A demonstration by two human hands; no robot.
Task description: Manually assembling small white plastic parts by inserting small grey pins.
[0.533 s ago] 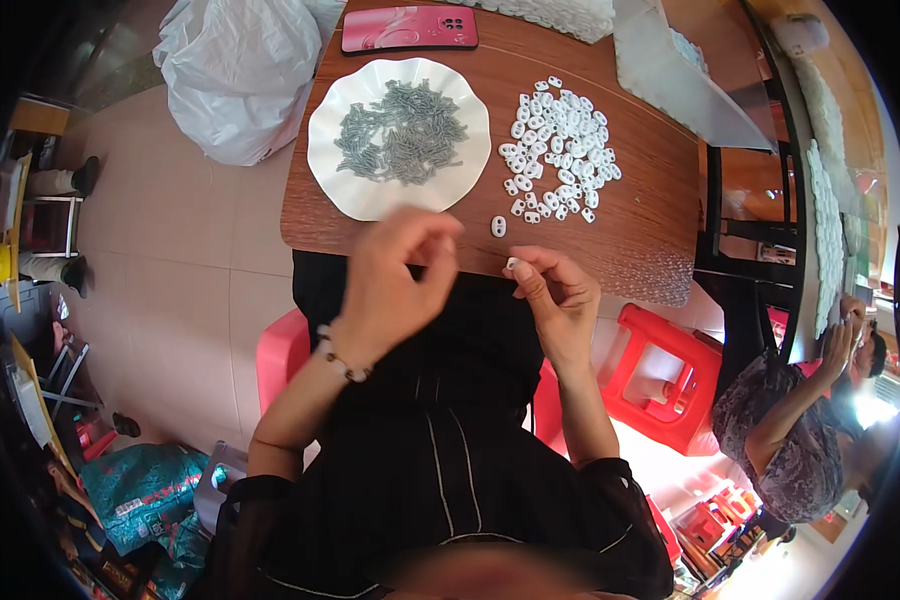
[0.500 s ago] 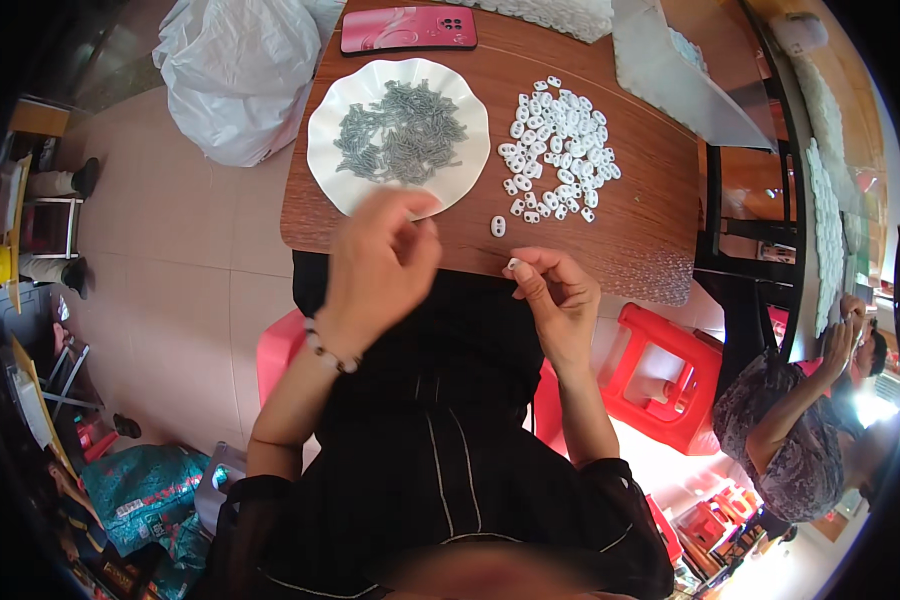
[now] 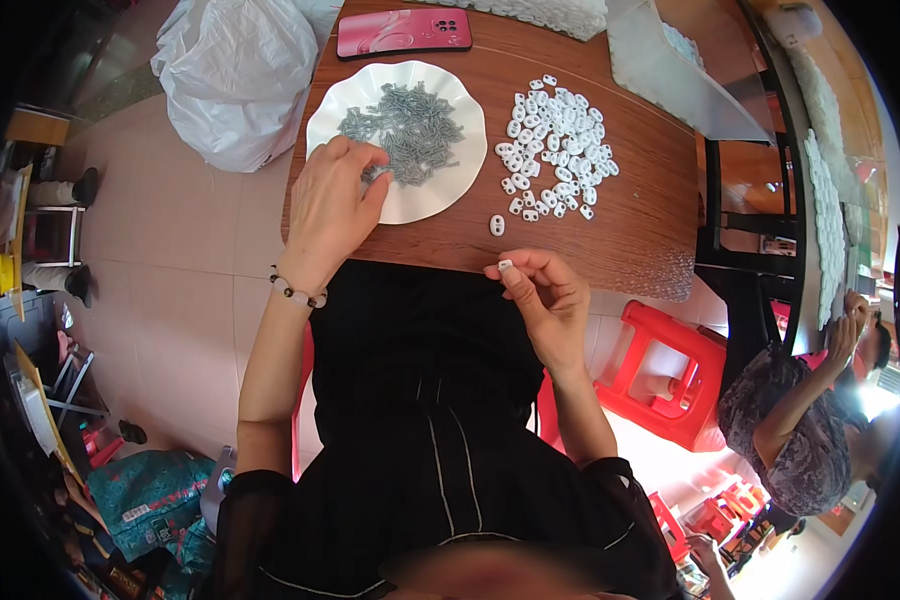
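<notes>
Your right hand (image 3: 548, 300) pinches a small white plastic piece (image 3: 505, 266) between thumb and fingertips, just off the table's (image 3: 650, 230) near edge. One loose white piece (image 3: 497, 224) lies just beyond it, ahead of a scattered pile of white pieces (image 3: 558, 142). Your left hand (image 3: 332, 212), fingers curled, reaches into the scalloped white plate (image 3: 440, 190) of small grey metal parts (image 3: 405, 128). Beyond the plate lies a pink phone (image 3: 404, 32); left of it, a white plastic bag (image 3: 235, 75).

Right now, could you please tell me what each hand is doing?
Left hand: fingers curled on the grey pieces in the plate; grip cannot be told.
Right hand: pinching a white piece.
</notes>
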